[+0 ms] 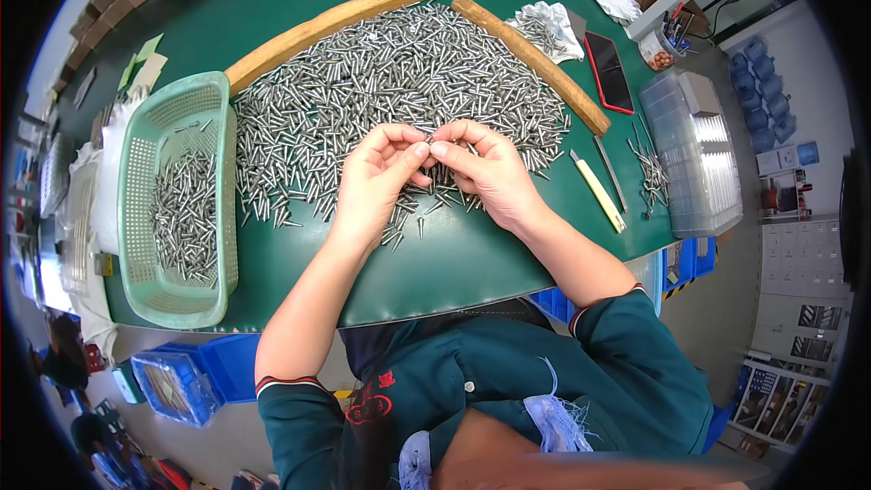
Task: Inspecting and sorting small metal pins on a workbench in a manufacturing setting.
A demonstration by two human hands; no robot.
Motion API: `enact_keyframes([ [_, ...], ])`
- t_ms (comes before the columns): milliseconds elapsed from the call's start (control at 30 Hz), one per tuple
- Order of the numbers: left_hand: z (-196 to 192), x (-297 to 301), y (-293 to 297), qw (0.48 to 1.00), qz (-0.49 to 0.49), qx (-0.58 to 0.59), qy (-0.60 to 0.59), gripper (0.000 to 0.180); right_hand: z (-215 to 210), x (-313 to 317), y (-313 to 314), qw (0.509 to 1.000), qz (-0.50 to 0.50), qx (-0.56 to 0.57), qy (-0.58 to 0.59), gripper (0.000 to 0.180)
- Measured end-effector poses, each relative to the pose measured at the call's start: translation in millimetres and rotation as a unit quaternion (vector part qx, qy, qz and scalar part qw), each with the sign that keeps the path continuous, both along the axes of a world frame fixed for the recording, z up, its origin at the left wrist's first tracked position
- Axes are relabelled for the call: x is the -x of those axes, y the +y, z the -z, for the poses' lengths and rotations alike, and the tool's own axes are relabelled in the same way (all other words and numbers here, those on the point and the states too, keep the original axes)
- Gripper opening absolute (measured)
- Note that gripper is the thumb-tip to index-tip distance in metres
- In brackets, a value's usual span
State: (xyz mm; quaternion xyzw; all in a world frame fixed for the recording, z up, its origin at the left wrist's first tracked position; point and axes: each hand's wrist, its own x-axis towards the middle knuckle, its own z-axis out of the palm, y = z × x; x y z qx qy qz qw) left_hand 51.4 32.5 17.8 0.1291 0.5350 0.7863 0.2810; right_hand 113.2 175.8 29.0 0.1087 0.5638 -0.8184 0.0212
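Head view: left hand (367,181) and right hand (494,177) meet over the heap of metal pins (408,54)

We see both hands near the middle of the frame, fingertips together at the front part of the heap. On each, thumb and forefinger are pinched narrow; we cannot tell whether a pin sits between them, as the spot is too small.

We find the heap spread across the upper middle of the green table (435,272), bordered by a long wooden bar (336,25) at its upper left and a shorter wooden bar (535,59) at its upper right. A few loose pins lie just below the hands.

At the left of the frame we see a pale green basket (229,209), more pins lying inside it. Right of centre lie a yellow-handled cutter (597,191) and, just beside it, a thin dark strip (610,171). Above these we see a red-edged phone (610,73); farther right stands a clear plastic box (676,163).
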Motion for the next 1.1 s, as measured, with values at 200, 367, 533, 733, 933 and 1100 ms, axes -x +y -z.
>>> enact_keyframes([
  [200,3.2,-0.6,1.3,1.0,0.003,-0.001,0.012,0.011,-2.7,-1.0,0.6,1.0,0.004,-0.028,0.011,0.015],
  [367,0.5,0.5,-0.8,0.999,-0.007,0.025,0.029,0.018,-6.0,9.7,13.0,0.993,0.053,-0.108,-0.004,0.015],
  [533,-4.4,4.5,-1.3,0.997,-0.001,0.05,0.055,0.021,-5.1,52.4,125.0,0.893,0.226,-0.375,0.104,0.023],
  [733,-0.1,7.8,-1.2,0.997,-0.022,0.023,0.066,0.018,-33.6,63.6,137.0,0.946,0.237,-0.216,0.042,0.025],
  [933,4.6,8.1,-4.3,0.997,-0.023,0.027,0.063,0.019,-26.0,15.4,26.8,0.978,-0.047,0.187,-0.075,0.021],
  [1100,2.9,5.7,-2.0,0.997,-0.019,0.017,0.073,0.019,-2.3,4.2,8.0,0.981,-0.042,0.168,-0.084,0.017],
])
